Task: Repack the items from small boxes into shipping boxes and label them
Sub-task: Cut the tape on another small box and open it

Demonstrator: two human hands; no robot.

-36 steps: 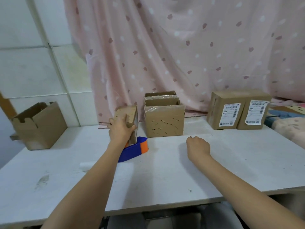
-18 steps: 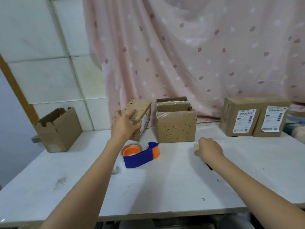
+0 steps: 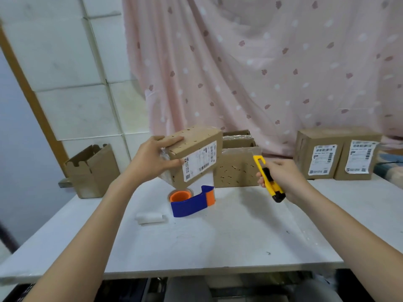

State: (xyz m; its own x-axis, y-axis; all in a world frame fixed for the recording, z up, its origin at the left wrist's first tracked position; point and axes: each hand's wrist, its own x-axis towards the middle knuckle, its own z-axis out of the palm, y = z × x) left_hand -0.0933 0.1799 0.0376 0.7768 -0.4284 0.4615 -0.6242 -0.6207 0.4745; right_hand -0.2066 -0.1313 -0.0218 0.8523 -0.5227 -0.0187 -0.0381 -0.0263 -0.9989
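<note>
From the head camera we see that the small brown cardboard box with a white label [image 3: 194, 155], which stood on the desk a second ago, is now lifted clear of it and tilted, our left hand [image 3: 152, 162] gripping its near end with fingers over the top and thumb underneath. Our right hand [image 3: 283, 177], which was a bare fist resting on the desk, now curls round a yellow and black utility knife [image 3: 268, 179] held in the air, tip up, just right of the box and not touching it.

The white desk [image 3: 218, 240] stands before white wall tiles and a pink patterned curtain [image 3: 261, 62]. On it, below the lifted box, lies a blue and orange tape dispenser [image 3: 193, 202], with a small white paper roll [image 3: 150, 217] near its left.

At the left edge stands an open brown carton [image 3: 93, 171]; we cannot see inside it. Behind the knife stand more small perforated brown boxes [image 3: 236, 168], one behind another. At the far right stand two sealed brown shipping boxes with labels [image 3: 335, 153], side by side and touching.
</note>
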